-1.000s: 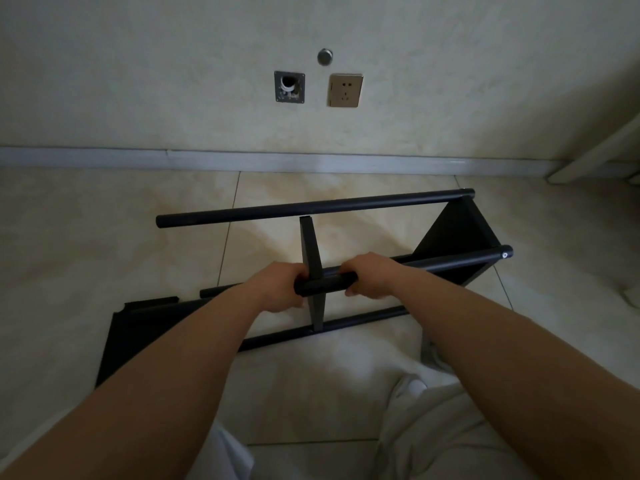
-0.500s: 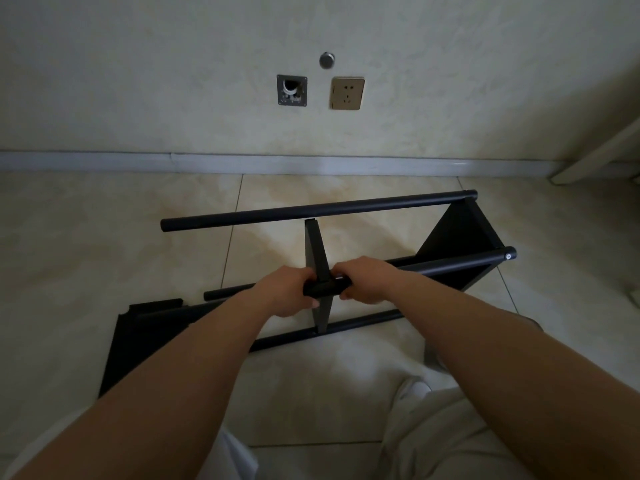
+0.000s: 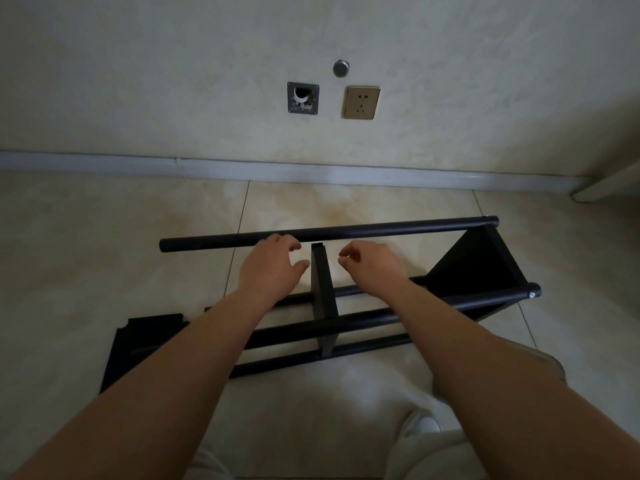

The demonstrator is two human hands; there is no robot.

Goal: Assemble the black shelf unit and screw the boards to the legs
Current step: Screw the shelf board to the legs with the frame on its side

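The black shelf unit lies on its side on the tiled floor. Its far upper leg [image 3: 346, 233] runs left to right, and a near upper leg [image 3: 485, 299] passes under my right forearm. A middle board [image 3: 322, 289] stands edge-on between them; an end board [image 3: 474, 268] closes the right end. My left hand [image 3: 272, 268] hovers just left of the middle board's top, fingers loosely curled, fingertips close to the far leg. My right hand [image 3: 372, 265] hovers just right of that board, fingers loosely curled. Neither hand holds anything.
A loose black board [image 3: 145, 341] lies flat on the floor at the left, partly under my left forearm. The wall with a socket [image 3: 360, 102] and a skirting strip [image 3: 311, 169] is close behind. My knees in light trousers [image 3: 433, 445] are at the bottom.
Both hands have let go of the near upper leg and moved forward, to either side of the middle board's top, close to the far leg.
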